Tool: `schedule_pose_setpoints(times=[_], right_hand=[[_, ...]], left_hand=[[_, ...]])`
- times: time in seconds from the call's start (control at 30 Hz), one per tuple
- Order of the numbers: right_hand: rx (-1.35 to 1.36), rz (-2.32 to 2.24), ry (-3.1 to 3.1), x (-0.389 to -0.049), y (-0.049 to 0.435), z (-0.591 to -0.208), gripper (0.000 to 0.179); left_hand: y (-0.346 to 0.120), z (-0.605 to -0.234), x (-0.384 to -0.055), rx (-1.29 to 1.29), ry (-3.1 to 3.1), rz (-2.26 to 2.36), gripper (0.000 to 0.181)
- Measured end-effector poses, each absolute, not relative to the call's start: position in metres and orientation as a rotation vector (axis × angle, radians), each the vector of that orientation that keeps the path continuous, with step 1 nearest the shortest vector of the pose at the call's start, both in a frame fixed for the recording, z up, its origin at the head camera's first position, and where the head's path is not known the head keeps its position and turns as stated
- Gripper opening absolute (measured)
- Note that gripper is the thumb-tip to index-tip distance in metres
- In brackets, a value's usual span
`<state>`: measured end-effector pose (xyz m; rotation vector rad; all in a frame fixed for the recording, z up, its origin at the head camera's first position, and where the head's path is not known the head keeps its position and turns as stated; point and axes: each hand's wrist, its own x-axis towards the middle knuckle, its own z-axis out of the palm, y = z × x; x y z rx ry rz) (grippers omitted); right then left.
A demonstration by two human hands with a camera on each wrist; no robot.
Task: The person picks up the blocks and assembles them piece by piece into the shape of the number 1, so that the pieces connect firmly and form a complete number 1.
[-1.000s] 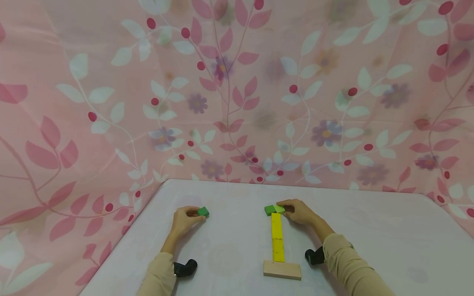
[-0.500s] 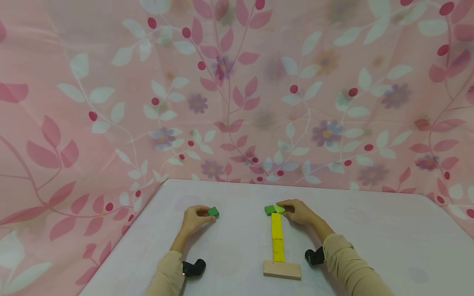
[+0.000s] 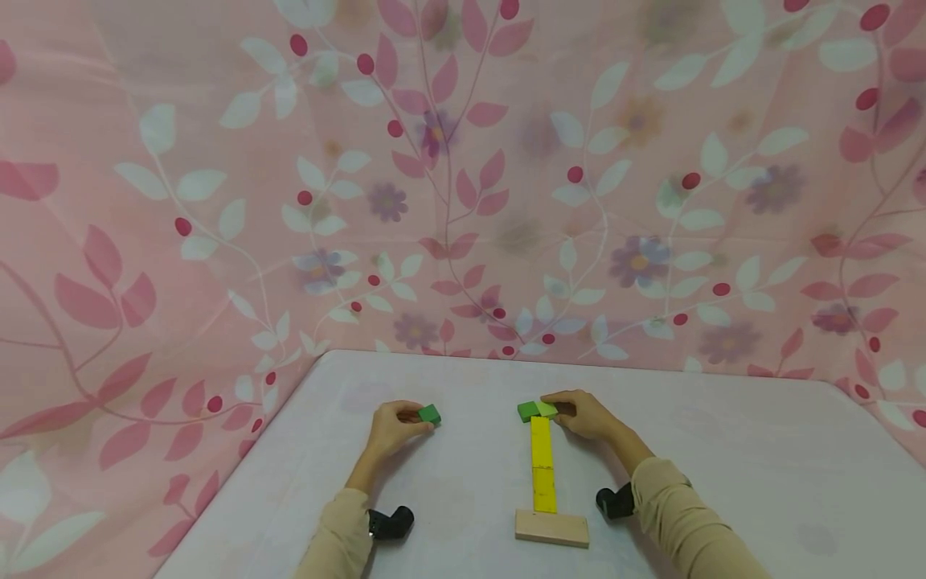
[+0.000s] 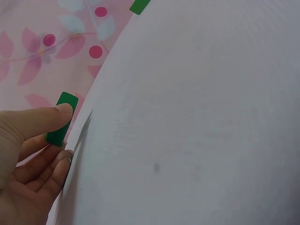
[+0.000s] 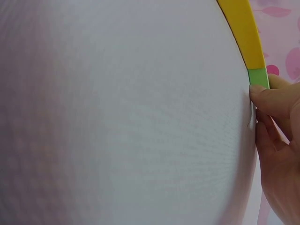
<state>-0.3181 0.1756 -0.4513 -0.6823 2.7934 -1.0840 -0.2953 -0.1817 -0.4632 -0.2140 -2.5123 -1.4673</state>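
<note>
My left hand (image 3: 394, 430) pinches a small dark green block (image 3: 430, 415) over the left half of the table. In the left wrist view the thumb lies across that green block (image 4: 70, 97), with fingertips behind it. On the right, my right hand (image 3: 589, 416) holds a light green block (image 3: 547, 409) by its right side, thumb on its near side in the right wrist view. Left of it sits another dark green block (image 3: 528, 412), side by side with it. Two yellow blocks (image 3: 541, 442) lie end to end below the pair, leading toward a plain wooden block (image 3: 551, 528).
A white-covered table (image 3: 463, 498) carries everything. Behind it hangs a pink curtain (image 3: 463, 241) with leaves and flowers. Black wrist devices (image 3: 392, 523) stick out from both sleeves, the right one close to the yellow and wooden blocks.
My left hand has moved right across the table with its green block, nearing the row of blocks. The right hand and the laid blocks stay in place.
</note>
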Motion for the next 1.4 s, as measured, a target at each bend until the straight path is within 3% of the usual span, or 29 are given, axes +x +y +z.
schedule_pose_setpoints(times=[1.4], right_hand=[[-0.656,-1.093,2.794,-0.319,0.174,-0.454,0.039]], left_hand=[[-0.136,-0.465,-0.305,-0.405,-2.464,-1.538,0.032]])
